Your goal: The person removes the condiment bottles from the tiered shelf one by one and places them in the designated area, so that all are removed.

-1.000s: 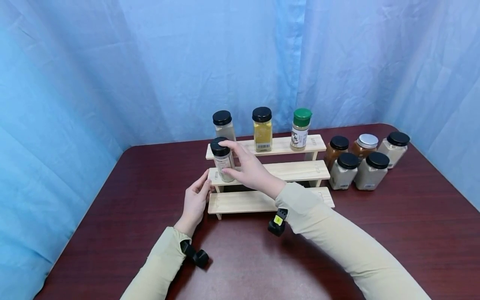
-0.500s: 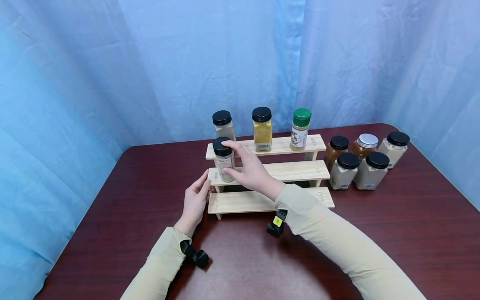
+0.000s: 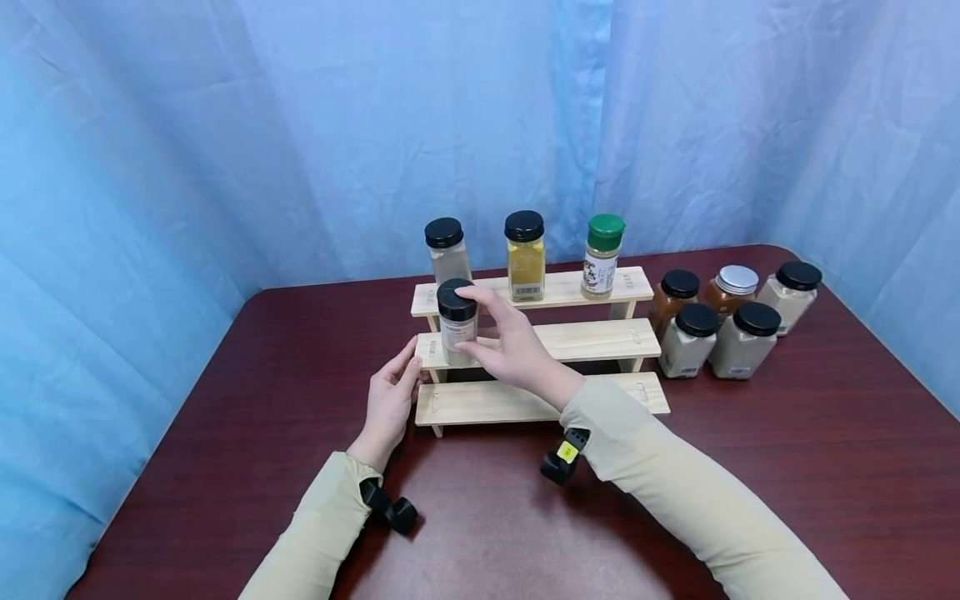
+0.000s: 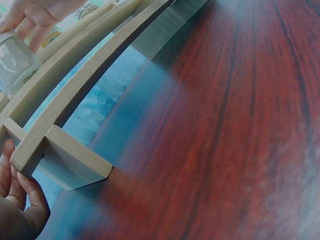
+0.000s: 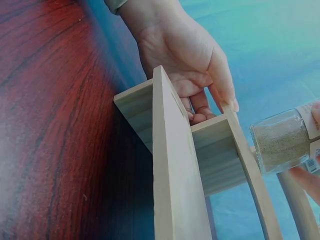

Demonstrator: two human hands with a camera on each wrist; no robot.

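Observation:
My right hand (image 3: 513, 342) grips a clear spice jar (image 3: 458, 333) with a black lid and pale powder, thumb low on the side and fingers up by the lid. The jar is upright at the left end of the middle tier of a stepped wooden rack (image 3: 592, 340). In the right wrist view the base of the jar (image 5: 280, 142) is right at the tier's edge. With thumb and fingers, my left hand (image 3: 392, 400) pinches the left end of that same tier; the left wrist view shows its fingertips (image 4: 34, 192) by the wooden rack (image 4: 82, 90).
On the top tier stand a black-lidded jar (image 3: 450, 260) of pale powder, a yellow spice jar (image 3: 526, 267) and a green-capped bottle (image 3: 599, 271). Right of the rack, several more jars cluster, including one with a silver lid (image 3: 736, 280). A blue curtain (image 3: 360, 150) hangs behind the table.
My right hand has shifted the jar a little to the right along the middle tier, toward me. My left hand keeps its place on the rack's end.

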